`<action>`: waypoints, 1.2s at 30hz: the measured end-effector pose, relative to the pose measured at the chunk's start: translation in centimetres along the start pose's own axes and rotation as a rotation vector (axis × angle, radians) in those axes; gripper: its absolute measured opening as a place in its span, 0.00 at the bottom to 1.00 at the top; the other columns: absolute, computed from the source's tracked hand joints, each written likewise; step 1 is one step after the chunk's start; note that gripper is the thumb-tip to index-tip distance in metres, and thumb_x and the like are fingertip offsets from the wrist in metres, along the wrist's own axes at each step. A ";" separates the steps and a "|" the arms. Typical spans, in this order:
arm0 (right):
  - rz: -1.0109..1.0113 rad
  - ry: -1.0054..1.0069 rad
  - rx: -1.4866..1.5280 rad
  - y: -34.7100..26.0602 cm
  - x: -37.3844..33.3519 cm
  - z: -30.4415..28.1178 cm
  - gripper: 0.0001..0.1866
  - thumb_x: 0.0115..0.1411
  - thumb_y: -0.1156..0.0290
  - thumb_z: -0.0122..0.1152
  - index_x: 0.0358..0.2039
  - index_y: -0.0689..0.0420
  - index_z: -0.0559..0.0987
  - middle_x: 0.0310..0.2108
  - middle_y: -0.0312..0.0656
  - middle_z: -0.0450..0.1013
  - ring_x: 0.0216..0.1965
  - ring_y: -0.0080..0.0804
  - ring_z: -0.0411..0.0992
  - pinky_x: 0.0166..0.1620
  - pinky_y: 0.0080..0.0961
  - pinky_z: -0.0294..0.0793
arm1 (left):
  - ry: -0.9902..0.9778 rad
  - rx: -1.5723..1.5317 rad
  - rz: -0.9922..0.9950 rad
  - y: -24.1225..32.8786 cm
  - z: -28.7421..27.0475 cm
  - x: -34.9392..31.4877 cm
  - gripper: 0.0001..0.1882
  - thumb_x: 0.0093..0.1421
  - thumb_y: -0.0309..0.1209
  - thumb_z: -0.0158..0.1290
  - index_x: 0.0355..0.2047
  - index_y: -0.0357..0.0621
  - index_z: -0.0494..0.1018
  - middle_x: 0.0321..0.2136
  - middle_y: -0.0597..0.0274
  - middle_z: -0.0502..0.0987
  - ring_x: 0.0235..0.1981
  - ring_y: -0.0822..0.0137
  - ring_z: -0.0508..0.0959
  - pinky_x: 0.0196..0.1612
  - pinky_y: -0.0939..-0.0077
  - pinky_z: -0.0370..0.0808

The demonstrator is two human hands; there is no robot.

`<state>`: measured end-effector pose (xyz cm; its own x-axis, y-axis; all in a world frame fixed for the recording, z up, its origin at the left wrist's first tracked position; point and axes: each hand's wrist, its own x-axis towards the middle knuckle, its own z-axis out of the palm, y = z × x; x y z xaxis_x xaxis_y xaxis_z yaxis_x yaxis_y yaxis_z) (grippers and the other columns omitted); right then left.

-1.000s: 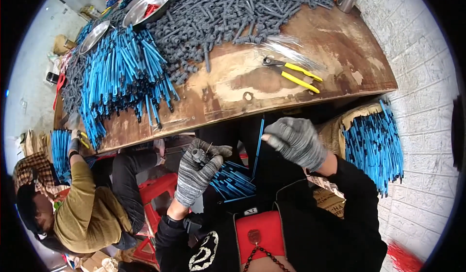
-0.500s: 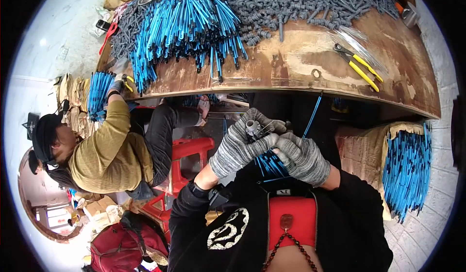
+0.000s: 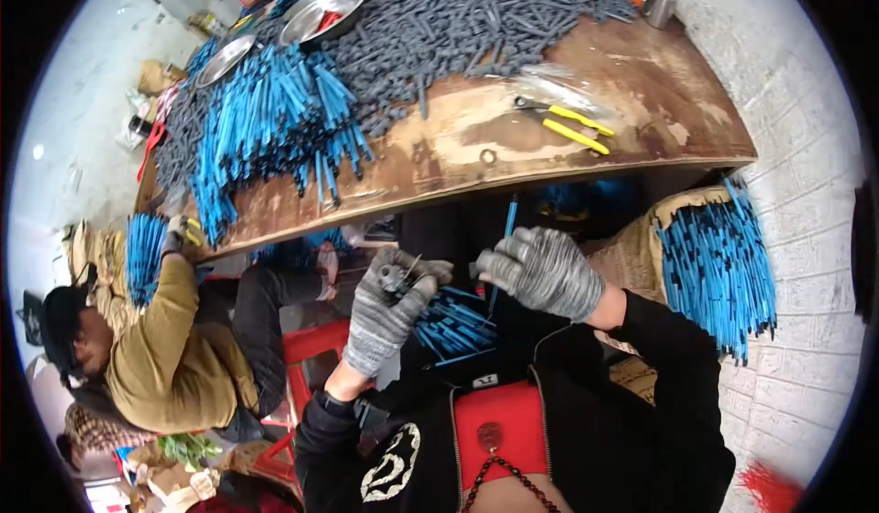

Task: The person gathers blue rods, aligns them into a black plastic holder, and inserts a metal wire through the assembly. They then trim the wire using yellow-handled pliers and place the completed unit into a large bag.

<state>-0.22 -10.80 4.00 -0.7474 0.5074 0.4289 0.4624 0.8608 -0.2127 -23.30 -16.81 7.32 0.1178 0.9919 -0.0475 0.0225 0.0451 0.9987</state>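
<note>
My left hand (image 3: pixel 388 312), in a grey striped knit glove, is closed around a small grey plastic fitting (image 3: pixel 394 278) with a round end facing up. A thin wire-like end sticks out beside it. My right hand (image 3: pixel 545 273), gloved the same way, is apart from the left, fingers curled together; whatever they pinch is too small to make out. A blue rod (image 3: pixel 510 218) with dark ends runs upright past the right fingertips; I cannot tell whether the hand grips it. Below and between the hands, several blue rods (image 3: pixel 455 328) lie over my lap.
On the wooden table (image 3: pixel 439 161) ahead are piled grey fittings (image 3: pixel 467 23), blue rods (image 3: pixel 275 119), metal bowls (image 3: pixel 322 14) and yellow-handled pliers (image 3: pixel 577 127). A sack of blue rods (image 3: pixel 719 275) stands at right. A co-worker (image 3: pixel 174 357) sits at left beside a red stool (image 3: pixel 302 357).
My hands have come apart: the right moved away to the right and up, while the left keeps the grey fitting. The whole view has shifted, showing more of the table's far side.
</note>
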 end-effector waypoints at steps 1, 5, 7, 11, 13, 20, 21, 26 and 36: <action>0.016 0.102 -0.207 3.0 -0.8 0.6 0.11 0.53 0.69 0.59 0.38 0.54 0.76 0.36 0.43 0.72 0.37 0.38 0.71 0.40 0.29 0.72 | 0.018 -0.004 -0.001 -0.3 -0.2 0.4 0.05 0.58 0.22 0.52 0.34 0.38 0.68 0.33 0.54 0.77 0.43 0.60 0.77 0.48 0.70 0.71; 0.419 0.088 -0.534 11.7 0.8 -1.4 0.20 0.52 0.61 0.62 0.42 0.58 0.73 0.42 0.46 0.70 0.44 0.42 0.67 0.49 0.32 0.67 | -0.037 -0.071 -0.013 -0.4 0.5 1.8 0.05 0.58 0.23 0.52 0.33 0.38 0.68 0.32 0.54 0.77 0.44 0.58 0.76 0.48 0.68 0.70; 0.645 0.057 -0.501 15.3 0.5 -0.1 0.25 0.50 0.56 0.63 0.44 0.58 0.73 0.43 0.49 0.69 0.48 0.45 0.64 0.49 0.36 0.67 | -0.064 -0.092 -0.020 -0.3 0.6 2.0 0.04 0.58 0.23 0.52 0.33 0.38 0.68 0.32 0.54 0.77 0.45 0.58 0.76 0.49 0.67 0.70; 0.574 0.075 -0.447 18.7 0.2 2.0 0.28 0.47 0.56 0.66 0.45 0.59 0.72 0.42 0.52 0.68 0.46 0.47 0.65 0.48 0.40 0.67 | -0.067 -0.111 -0.055 -0.7 0.3 2.8 0.04 0.59 0.23 0.52 0.33 0.38 0.68 0.32 0.54 0.77 0.45 0.58 0.76 0.50 0.66 0.70; 0.548 0.187 -0.313 19.9 -0.8 2.0 0.26 0.50 0.56 0.65 0.45 0.59 0.72 0.40 0.51 0.69 0.43 0.44 0.67 0.45 0.38 0.69 | -0.055 -0.097 -0.074 -1.2 -0.7 2.7 0.04 0.59 0.23 0.52 0.33 0.38 0.67 0.32 0.54 0.77 0.45 0.58 0.76 0.50 0.66 0.69; 0.617 -0.047 1.462 8.7 1.1 -5.2 0.16 0.64 0.63 0.50 0.46 0.60 0.71 0.26 0.42 0.74 0.24 0.26 0.74 0.31 0.19 0.75 | -0.069 -0.098 -0.111 -1.0 -1.2 2.3 0.07 0.59 0.24 0.53 0.35 0.38 0.67 0.33 0.56 0.77 0.47 0.61 0.75 0.51 0.68 0.70; 0.705 -0.317 1.530 6.3 2.2 -6.2 0.16 0.64 0.64 0.50 0.47 0.61 0.70 0.25 0.41 0.74 0.22 0.26 0.74 0.30 0.19 0.76 | -0.086 -0.108 -0.088 -0.9 -1.3 1.9 0.08 0.58 0.25 0.53 0.36 0.38 0.67 0.34 0.56 0.77 0.47 0.61 0.75 0.51 0.69 0.70; 0.761 -0.790 1.571 -1.2 2.9 -6.3 0.15 0.63 0.63 0.51 0.44 0.61 0.68 0.26 0.43 0.75 0.22 0.28 0.76 0.21 0.17 0.76 | -0.080 0.075 -0.040 0.0 -0.4 -0.2 0.11 0.56 0.26 0.56 0.38 0.38 0.69 0.36 0.59 0.76 0.47 0.66 0.74 0.49 0.73 0.71; 0.870 -1.100 1.731 -2.1 3.7 -8.7 0.16 0.64 0.68 0.51 0.49 0.61 0.66 0.37 0.54 0.75 0.36 0.45 0.78 0.37 0.34 0.80 | -0.170 0.258 0.150 0.4 0.0 -1.8 0.13 0.53 0.26 0.59 0.37 0.42 0.68 0.32 0.65 0.76 0.36 0.77 0.74 0.40 0.81 0.72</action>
<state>0.22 -11.08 13.69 -0.8329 -0.0480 -0.5513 0.4468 -0.6461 -0.6188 -23.54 -18.53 7.79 0.3020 0.9503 0.0760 0.2406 -0.1532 0.9585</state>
